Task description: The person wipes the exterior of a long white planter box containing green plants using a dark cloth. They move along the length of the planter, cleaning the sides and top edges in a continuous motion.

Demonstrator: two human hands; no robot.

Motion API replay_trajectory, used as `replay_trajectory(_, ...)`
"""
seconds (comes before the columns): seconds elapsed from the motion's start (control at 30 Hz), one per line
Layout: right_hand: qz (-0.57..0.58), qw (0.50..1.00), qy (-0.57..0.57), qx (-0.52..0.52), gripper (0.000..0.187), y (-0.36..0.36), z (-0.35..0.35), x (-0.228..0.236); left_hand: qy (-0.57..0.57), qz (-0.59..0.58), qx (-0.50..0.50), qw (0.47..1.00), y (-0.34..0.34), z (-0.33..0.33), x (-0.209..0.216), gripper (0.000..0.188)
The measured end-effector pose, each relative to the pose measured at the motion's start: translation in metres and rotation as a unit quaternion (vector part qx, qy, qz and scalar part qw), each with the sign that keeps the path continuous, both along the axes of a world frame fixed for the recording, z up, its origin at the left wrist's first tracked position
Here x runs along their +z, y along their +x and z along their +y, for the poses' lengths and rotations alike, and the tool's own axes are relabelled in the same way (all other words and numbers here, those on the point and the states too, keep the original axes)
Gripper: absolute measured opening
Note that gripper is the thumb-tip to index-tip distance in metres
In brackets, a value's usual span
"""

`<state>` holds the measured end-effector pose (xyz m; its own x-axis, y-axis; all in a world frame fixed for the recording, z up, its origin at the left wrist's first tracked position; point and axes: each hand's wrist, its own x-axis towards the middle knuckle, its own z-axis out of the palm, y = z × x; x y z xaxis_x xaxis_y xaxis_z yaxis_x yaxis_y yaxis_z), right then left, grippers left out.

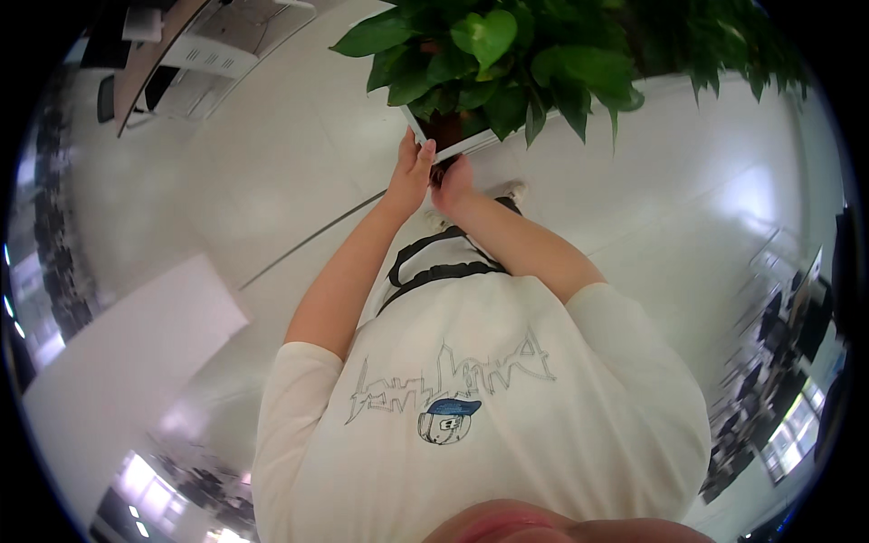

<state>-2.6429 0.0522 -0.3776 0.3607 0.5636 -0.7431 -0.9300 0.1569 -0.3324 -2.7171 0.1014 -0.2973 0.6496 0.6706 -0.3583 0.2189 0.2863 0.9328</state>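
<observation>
Two hands meet at the near corner of the white planter (471, 143) under the leafy plant (507, 54). Our left hand (412, 172) lays its fingers together against the rim; our right hand (453, 181) curls below, grip unclear. We should hold the rim, not the leaves.

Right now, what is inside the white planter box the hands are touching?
Inside the white planter box, a strip of dark soil shows at the near corner beneath broad green leaves. The left hand and right hand rest at that corner. Foliage covers the stems and remaining soil.
</observation>
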Motion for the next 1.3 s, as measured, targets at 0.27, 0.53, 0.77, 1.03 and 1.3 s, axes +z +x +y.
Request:
replay_trajectory(0.27,0.147,0.961,-0.113,-0.205,0.022,0.088,0.006,-0.044,-0.007,0.065,-0.042,0.997,0.001,0.005,0.008,0.069)
replay_trajectory(0.53,0.096,0.974,-0.081,-0.189,0.02,0.106,-0.001,-0.155,-0.044,0.124,0.004,0.991,-0.006,0.002,-0.004,0.074)
replay_trajectory(0.77,0.187,0.97,-0.004,-0.157,0.023,0.018,0.044,-0.229,-0.023,0.128,0.049,0.99,0.002,-0.006,-0.005,0.065)
replay_trajectory(1.03,0.221,0.967,0.03,-0.122,0.03,0.072,0.014,-0.24,-0.081,0.094,0.147,0.981,-0.011,-0.017,-0.027,0.07)
replay_trajectory(1.3,0.14,0.979,0.056,-0.134,0.04,0.289,-0.04,-0.236,-0.125,0.066,0.296,0.945,0.007,-0.036,-0.036,0.072)
